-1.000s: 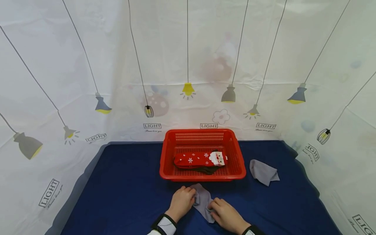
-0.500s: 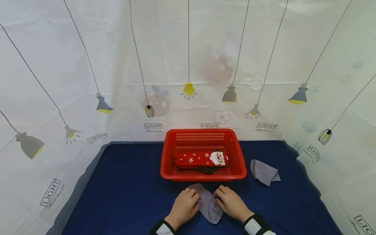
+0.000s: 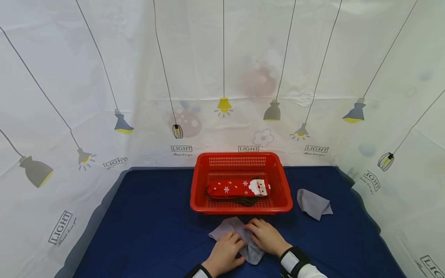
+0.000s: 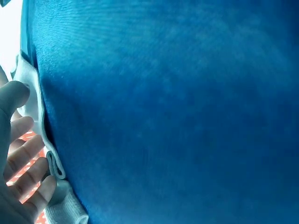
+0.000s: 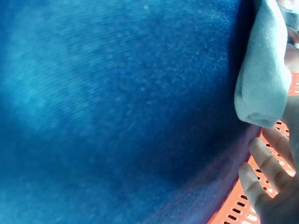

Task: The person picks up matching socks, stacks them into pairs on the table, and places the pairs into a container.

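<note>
In the head view a grey sock [image 3: 227,225] lies bunched on the dark blue cloth in front of the red basket. My left hand [image 3: 227,249] rests on its near side; the left wrist view shows those fingers [image 4: 29,175] spread and fairly straight, with the thumb apart. The right hand [image 3: 267,236] pinches the sock at its right side, with thumb and fingertips at the fabric. In the right wrist view the smooth end of the grey sock [image 5: 264,70] hangs beside that hand, and several fingers stretch out past it.
Behind the hands stands the red plastic basket [image 3: 241,211], holding red Santa socks [image 3: 233,188] and a dark green cloth item [image 3: 247,200]. Another grey sock [image 3: 314,204] lies to its right. A white curtain [image 3: 146,77] printed with lamps rises behind the blue-covered table [image 3: 149,216].
The grey sock has spread out to the left at its far end. My left hand has moved nearer and to the right; the right hand has risen up the sock and then shifted left.
</note>
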